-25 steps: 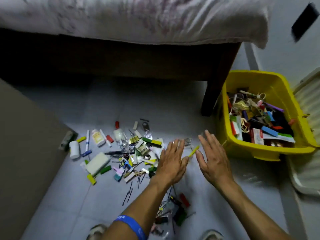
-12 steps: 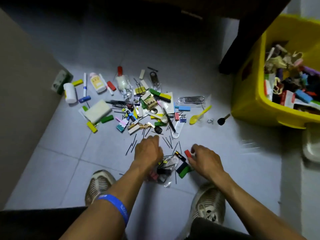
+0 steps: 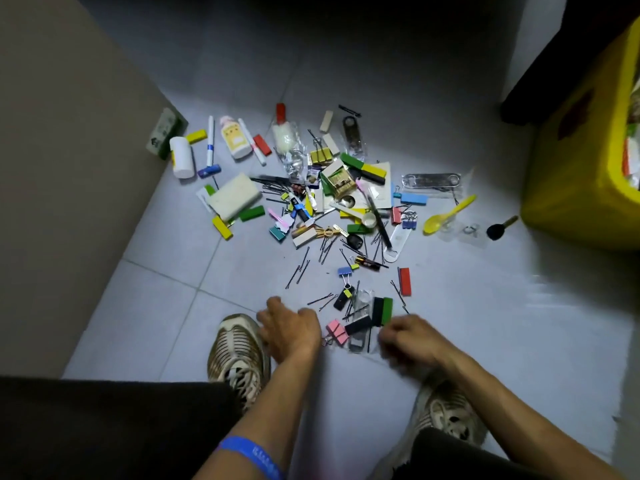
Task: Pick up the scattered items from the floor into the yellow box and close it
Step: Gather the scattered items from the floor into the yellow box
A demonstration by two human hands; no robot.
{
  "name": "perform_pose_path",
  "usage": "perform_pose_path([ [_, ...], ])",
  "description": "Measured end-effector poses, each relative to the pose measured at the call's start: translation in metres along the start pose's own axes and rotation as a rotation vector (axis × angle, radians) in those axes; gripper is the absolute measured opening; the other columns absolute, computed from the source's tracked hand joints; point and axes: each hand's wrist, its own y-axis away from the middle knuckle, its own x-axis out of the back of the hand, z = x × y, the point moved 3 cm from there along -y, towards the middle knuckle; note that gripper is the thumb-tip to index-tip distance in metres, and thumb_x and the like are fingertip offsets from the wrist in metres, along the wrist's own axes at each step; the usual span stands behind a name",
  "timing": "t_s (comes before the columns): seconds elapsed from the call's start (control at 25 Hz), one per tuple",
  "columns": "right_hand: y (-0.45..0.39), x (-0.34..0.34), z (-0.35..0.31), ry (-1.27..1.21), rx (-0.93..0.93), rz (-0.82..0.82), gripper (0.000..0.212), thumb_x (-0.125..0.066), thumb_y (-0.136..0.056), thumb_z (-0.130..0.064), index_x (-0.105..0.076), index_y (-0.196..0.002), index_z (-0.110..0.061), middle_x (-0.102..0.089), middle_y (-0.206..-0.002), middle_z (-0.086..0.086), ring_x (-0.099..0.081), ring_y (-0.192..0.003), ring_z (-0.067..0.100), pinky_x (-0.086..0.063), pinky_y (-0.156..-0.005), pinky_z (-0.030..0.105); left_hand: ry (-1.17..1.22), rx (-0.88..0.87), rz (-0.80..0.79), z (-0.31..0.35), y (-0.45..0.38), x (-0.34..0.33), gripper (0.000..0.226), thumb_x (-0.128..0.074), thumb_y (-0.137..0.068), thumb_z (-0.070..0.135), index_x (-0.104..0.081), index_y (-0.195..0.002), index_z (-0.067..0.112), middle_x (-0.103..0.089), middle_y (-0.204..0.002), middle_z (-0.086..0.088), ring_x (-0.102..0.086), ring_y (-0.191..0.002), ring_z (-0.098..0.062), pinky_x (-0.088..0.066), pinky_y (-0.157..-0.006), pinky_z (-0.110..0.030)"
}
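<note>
Grey tiled floor [image 3: 485,323], scattered items between both shoes: left hand [image 3: 291,332] and right hand [image 3: 410,339] low with fingers curled, grip contents indiscernible; best scoop clips and hairpins [image 3: 320,299] together toward yellow box [image 3: 568,174] at right.

Pale grey-blue tiled floor [image 3: 450,323] with thin lighter grout lines. Bright yellow plastic box [image 3: 571,181] at right edge of frame. Yellow plastic spoon [image 3: 446,214] right of centre; red rectangular block [image 3: 404,281] below it. Pink binder clip [image 3: 337,331] lower centre, beside a green-and-black block [image 3: 382,310]. Light-blue flat bar [image 3: 414,199]. White cylindrical bottle [image 3: 182,162] upper left. Beige striped sneaker [image 3: 239,355] lower centre-left. Blue printed wristband [image 3: 251,457] at bottom.
</note>
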Motion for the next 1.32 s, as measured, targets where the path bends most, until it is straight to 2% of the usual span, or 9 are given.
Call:
perform_pose_path([
  [0.12,0.001,-0.027,0.002,-0.029,-0.072,-0.225,0.01,-0.06,-0.084,-0.008,-0.066,-0.077,-0.011,-0.067,-0.075,0.015,-0.059,-0.063,0.024,-0.05,-0.063,0.038,0.118,0.167,-0.114,-0.014,0.013,-0.016,0.051,-0.054,-0.084,0.02,-0.039,-0.132,0.015,-0.031,-0.142,-0.015,-0.034,-0.129,-0.039,-0.037,-0.105,-0.046],
  [0.32,-0.015,0.01,-0.036,-0.359,0.12,-0.027,0.028,-0.061,-0.084,0.007,-0.067,-0.099,-0.017,-0.072,-0.095,0.008,-0.065,-0.087,0.019,-0.051,-0.074,0.028,0.384,-0.316,-0.365,0.07,0.007,-0.04,0.03,-0.055,-0.09,0.007,-0.057,-0.114,0.025,-0.052,-0.125,-0.002,-0.055,-0.116,-0.023,-0.046,-0.102,-0.035],
  [0.4,-0.017,0.051,-0.045,-0.436,0.206,0.217,0.024,-0.063,-0.085,0.004,-0.07,-0.092,-0.017,-0.073,-0.092,0.009,-0.065,-0.088,0.025,-0.052,-0.072,0.033,0.34,-0.447,-0.297,0.096,0.0,-0.04,0.025,-0.057,-0.091,0.009,-0.06,-0.109,0.026,-0.057,-0.121,-0.001,-0.057,-0.111,-0.019,-0.047,-0.098,-0.033],
  [0.52,-0.025,0.138,-0.031,-0.049,0.105,0.744,0.036,-0.06,-0.09,-0.017,-0.057,-0.125,-0.016,-0.057,-0.132,0.011,-0.053,-0.122,0.03,-0.044,-0.098,0.036,0.153,-0.67,-0.09,0.124,-0.005,-0.042,0.035,-0.054,-0.089,0.009,-0.059,-0.122,0.019,-0.051,-0.125,-0.002,-0.048,-0.115,-0.021,-0.042,-0.097,-0.033],
  [0.68,-0.048,0.166,-0.011,0.26,-0.089,0.654,0.077,-0.055,-0.09,-0.034,-0.016,-0.151,-0.006,-0.001,-0.164,0.012,-0.008,-0.15,0.028,-0.021,-0.119,0.043,0.009,-0.853,-0.122,0.158,0.007,-0.055,0.042,-0.053,-0.09,0.011,-0.051,-0.132,0.017,-0.049,-0.132,-0.003,-0.044,-0.119,-0.022,-0.041,-0.097,-0.035],
  [0.8,-0.065,0.129,-0.033,0.342,0.151,0.615,0.061,-0.051,-0.091,-0.032,-0.03,-0.143,-0.008,-0.02,-0.16,0.011,-0.023,-0.145,0.029,-0.027,-0.116,0.042,-0.042,-0.956,-0.138,0.172,0.006,-0.06,0.039,-0.052,-0.091,0.014,-0.052,-0.13,0.018,-0.05,-0.134,-0.002,-0.045,-0.118,-0.022,-0.046,-0.093,-0.038],
  [0.88,-0.068,0.116,-0.048,0.374,0.284,0.687,0.051,-0.053,-0.09,-0.029,-0.042,-0.136,-0.012,-0.044,-0.145,0.012,-0.038,-0.136,0.032,-0.033,-0.113,0.04,-0.075,-0.919,-0.058,0.177,-0.008,-0.051,0.04,-0.053,-0.092,0.019,-0.05,-0.132,0.018,-0.047,-0.139,-0.004,-0.042,-0.123,-0.022,-0.044,-0.098,-0.043],
  [1.04,-0.083,0.163,-0.076,0.273,0.275,0.792,0.078,-0.064,-0.088,-0.044,-0.026,-0.152,-0.023,-0.02,-0.162,0.006,-0.024,-0.145,0.03,-0.027,-0.114,0.049,-0.15,-0.615,0.112,0.178,-0.047,-0.022,0.063,-0.056,-0.09,0.036,-0.032,-0.147,0.024,-0.027,-0.156,-0.01,-0.026,-0.14,-0.033,-0.032,-0.107,-0.057],
  [1.32,-0.118,0.166,-0.118,0.502,0.18,0.64,0.097,-0.048,-0.073,-0.083,-0.022,-0.151,-0.032,-0.017,-0.159,0.004,-0.022,-0.139,0.035,-0.031,-0.107,0.054,-0.301,-0.367,-0.045,0.185,-0.078,-0.028,0.087,-0.032,-0.076,0.088,-0.005,-0.149,0.049,-0.013,-0.16,-0.007,-0.02,-0.142,-0.037,-0.025,-0.108,-0.061],
])
